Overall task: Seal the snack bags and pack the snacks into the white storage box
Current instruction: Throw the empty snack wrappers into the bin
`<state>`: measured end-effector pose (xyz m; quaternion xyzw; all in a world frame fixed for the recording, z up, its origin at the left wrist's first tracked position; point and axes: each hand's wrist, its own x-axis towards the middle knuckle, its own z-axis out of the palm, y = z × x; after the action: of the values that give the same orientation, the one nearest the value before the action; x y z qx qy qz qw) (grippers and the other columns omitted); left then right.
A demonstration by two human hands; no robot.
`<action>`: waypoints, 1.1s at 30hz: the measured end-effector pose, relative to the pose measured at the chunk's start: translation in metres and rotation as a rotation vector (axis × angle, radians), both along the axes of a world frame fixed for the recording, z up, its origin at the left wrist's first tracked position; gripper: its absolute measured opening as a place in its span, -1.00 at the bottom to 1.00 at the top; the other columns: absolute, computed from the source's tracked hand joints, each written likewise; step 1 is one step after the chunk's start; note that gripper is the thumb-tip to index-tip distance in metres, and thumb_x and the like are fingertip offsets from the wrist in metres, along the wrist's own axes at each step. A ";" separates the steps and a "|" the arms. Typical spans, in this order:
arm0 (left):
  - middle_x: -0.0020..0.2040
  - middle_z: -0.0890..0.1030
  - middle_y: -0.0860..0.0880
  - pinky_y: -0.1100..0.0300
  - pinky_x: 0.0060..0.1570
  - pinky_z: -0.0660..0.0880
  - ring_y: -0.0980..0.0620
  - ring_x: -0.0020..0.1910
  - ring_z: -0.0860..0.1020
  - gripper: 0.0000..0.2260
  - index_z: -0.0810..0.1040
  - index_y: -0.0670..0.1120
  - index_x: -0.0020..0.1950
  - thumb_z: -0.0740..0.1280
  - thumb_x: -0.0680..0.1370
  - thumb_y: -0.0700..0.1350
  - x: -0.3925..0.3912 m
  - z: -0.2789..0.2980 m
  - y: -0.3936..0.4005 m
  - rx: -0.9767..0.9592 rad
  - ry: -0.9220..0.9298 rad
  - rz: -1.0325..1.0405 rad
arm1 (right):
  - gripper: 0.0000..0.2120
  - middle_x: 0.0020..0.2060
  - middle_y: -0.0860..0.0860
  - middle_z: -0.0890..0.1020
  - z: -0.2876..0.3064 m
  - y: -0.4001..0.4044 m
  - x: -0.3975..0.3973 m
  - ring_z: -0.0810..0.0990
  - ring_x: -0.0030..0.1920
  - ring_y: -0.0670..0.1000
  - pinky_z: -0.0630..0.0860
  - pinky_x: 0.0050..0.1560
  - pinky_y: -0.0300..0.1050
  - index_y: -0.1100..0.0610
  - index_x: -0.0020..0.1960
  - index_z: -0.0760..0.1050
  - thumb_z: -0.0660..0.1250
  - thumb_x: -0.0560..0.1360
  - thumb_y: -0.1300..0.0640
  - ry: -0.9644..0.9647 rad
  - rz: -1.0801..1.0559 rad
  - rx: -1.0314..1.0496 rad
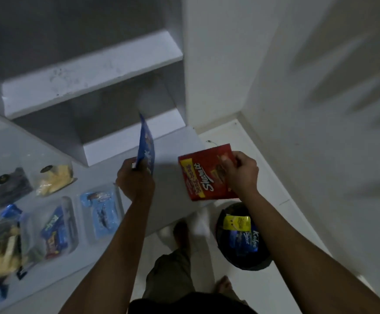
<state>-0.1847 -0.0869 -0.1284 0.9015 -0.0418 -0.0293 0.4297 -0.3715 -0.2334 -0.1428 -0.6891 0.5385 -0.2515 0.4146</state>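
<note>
A flat red snack packet (203, 176) and an upright blue foil snack packet (146, 148) are held aloft, clear zip bags of snacks (57, 230) lying on the tabletop (173, 196).

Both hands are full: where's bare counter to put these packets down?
Bare counter lies between the left hand and the red packet. The shelf ledge above is bare. Leftward, bagged snacks crowd the counter.

I have one view only, head-mounted, looking steeply down and forward past my left hand (136, 177) and right hand (241, 172), both close below the lens; counter (175, 196) beneath them, floor (297, 234) rightward.
</note>
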 end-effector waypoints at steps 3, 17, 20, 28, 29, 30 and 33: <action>-0.23 0.64 -0.14 0.21 -0.24 0.34 -0.14 -0.22 0.59 -0.87 0.64 -0.19 -0.10 0.42 0.49 -0.12 -0.052 0.019 -0.001 -0.097 -0.030 -0.091 | -0.86 -0.20 -0.06 0.70 0.014 0.010 -0.057 0.67 -0.17 -0.05 0.58 -0.12 -0.09 0.06 -0.05 0.64 0.39 0.52 0.01 -0.127 -0.127 -0.054; -0.30 0.63 -0.15 0.47 -0.38 0.22 0.02 -0.35 0.49 -0.80 0.63 -0.24 -0.19 0.38 0.56 -0.14 -0.264 0.000 -0.013 -0.135 -0.062 -0.617 | -0.82 -0.21 -0.05 0.68 0.032 0.078 -0.244 0.59 -0.24 -0.27 0.38 -0.32 -0.57 0.13 -0.01 0.64 0.34 0.58 0.04 -0.224 -0.706 -0.041; -0.32 0.63 -0.17 0.27 -0.38 0.31 0.01 -0.37 0.49 -0.76 0.63 -0.24 -0.21 0.37 0.58 -0.12 -0.284 -0.022 -0.017 -0.095 -0.014 -0.701 | -0.84 -0.24 -0.05 0.66 0.012 0.090 -0.255 0.58 -0.27 -0.24 0.38 -0.31 -0.56 0.15 -0.04 0.64 0.34 0.57 0.08 -0.177 -0.802 -0.033; -0.24 0.67 -0.14 0.20 -0.28 0.51 -0.02 -0.30 0.59 -0.79 0.68 -0.22 -0.08 0.38 0.57 -0.08 -0.309 -0.117 -0.016 -0.047 0.188 -0.732 | -0.81 -0.17 -0.06 0.66 -0.092 0.106 -0.256 0.60 -0.11 -0.05 0.50 -0.06 -0.20 0.12 0.03 0.63 0.31 0.58 0.04 0.019 -0.888 0.105; -0.24 0.67 -0.15 0.20 -0.28 0.50 0.00 -0.31 0.58 -0.79 0.68 -0.23 -0.08 0.38 0.57 -0.09 -0.312 -0.128 -0.018 -0.031 0.196 -0.736 | -0.81 -0.15 -0.03 0.68 -0.105 0.106 -0.257 0.60 -0.12 -0.06 0.46 -0.08 -0.23 0.13 0.03 0.63 0.31 0.58 0.04 0.048 -0.893 0.105; -0.26 0.67 -0.16 0.18 -0.29 0.51 0.00 -0.34 0.56 -0.79 0.68 -0.23 -0.10 0.38 0.57 -0.09 -0.314 -0.139 -0.022 -0.012 0.203 -0.737 | -0.82 -0.13 -0.01 0.70 -0.118 0.105 -0.257 0.61 -0.12 -0.04 0.44 -0.08 -0.23 0.13 0.03 0.64 0.32 0.58 0.05 0.067 -0.898 0.105; -0.31 0.65 -0.16 0.02 -0.30 0.59 -0.02 -0.38 0.54 -0.77 0.66 -0.23 -0.16 0.38 0.57 -0.09 -0.319 -0.172 -0.032 0.019 0.223 -0.735 | -0.83 -0.12 0.03 0.72 -0.156 0.102 -0.258 0.66 -0.08 0.05 0.58 -0.02 -0.08 0.15 0.03 0.64 0.36 0.56 0.08 0.069 -0.902 0.108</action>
<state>-0.5040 -0.1185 -0.3007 0.8216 -0.3151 -0.2798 0.3840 -0.6294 -0.1316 -0.2984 -0.3710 0.8106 -0.3555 0.2811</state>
